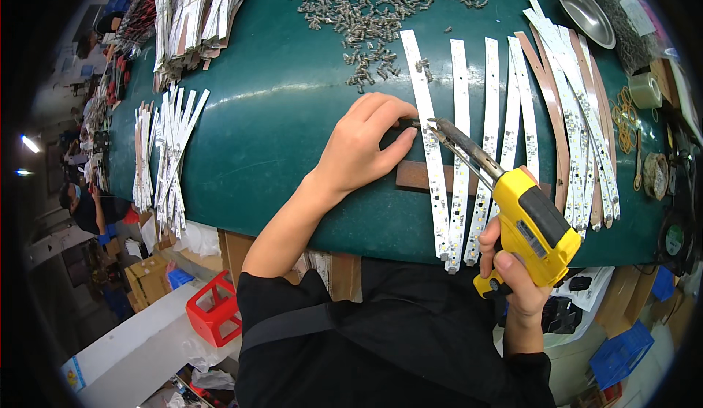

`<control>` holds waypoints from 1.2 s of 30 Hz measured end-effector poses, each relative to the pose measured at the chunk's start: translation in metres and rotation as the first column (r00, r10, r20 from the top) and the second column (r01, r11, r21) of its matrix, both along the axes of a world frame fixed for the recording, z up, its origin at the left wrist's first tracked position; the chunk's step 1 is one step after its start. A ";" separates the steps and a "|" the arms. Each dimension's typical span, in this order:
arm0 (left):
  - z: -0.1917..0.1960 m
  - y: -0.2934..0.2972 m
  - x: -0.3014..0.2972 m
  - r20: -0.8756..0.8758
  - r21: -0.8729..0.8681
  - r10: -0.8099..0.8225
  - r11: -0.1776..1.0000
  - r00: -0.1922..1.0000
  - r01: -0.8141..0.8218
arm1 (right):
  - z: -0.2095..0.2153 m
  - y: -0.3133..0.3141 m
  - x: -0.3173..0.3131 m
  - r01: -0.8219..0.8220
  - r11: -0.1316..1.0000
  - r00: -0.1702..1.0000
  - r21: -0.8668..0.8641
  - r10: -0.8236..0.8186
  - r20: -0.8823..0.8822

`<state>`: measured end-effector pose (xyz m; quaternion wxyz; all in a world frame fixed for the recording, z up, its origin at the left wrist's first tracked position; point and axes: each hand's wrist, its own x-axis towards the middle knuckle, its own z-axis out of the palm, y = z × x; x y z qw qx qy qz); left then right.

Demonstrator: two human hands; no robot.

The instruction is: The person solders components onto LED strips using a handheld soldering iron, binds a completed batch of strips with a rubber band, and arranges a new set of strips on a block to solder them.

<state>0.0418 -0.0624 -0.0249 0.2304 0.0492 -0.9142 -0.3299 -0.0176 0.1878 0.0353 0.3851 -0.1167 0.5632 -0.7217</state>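
My right hand (516, 269) is wrapped round the handle of a yellow and black soldering gun (538, 225). The gun's dark metal tip reaches up and left to a white LED strip (430, 159), near its middle. On the other side of that strip, the thumb and index finger of my left hand (370, 141) close on a small dark piece, too hidden to name, at the strip's edge. More white LED strips (459, 115) lie to the right, roughly side by side. A brown block (414, 176) sits under the strips.
Many small metal parts (366, 5) are heaped at the back of the green table (271, 152). Piles of strips (172, 152) lie at left, and others (578, 115) at right beside a metal bowl (586, 13). A tape roll (645, 90) and a red stool (214, 309) also show.
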 end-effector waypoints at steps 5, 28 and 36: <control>-0.005 -0.002 0.000 -0.021 -0.035 -0.006 0.999 1.000 0.005 | -0.001 0.000 0.000 -0.017 1.000 1.000 0.021 0.017 -0.006; -0.006 -0.002 -0.002 0.008 -0.058 0.003 0.998 1.000 -0.003 | 0.003 0.001 -0.005 0.014 0.999 0.999 0.029 -0.013 -0.037; -0.008 -0.003 -0.001 0.001 -0.045 0.004 0.999 1.000 -0.004 | 0.004 0.000 -0.008 -0.058 0.996 0.998 0.070 0.056 0.034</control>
